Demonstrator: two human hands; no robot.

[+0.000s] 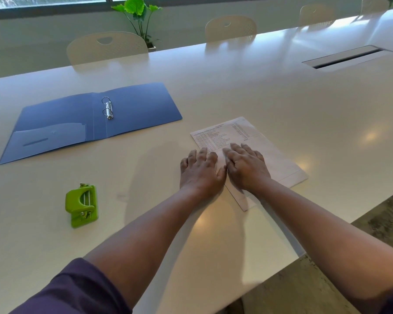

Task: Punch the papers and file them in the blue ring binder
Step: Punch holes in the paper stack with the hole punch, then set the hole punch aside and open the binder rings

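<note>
The papers (247, 146) lie flat on the white table (281, 98), right of the open blue ring binder (77, 123). The left hand (200, 171) and right hand (245, 166) rest on them side by side, fingers spread and seemingly pressing down. A green hole punch (81, 205) sits near the left forearm.
</note>
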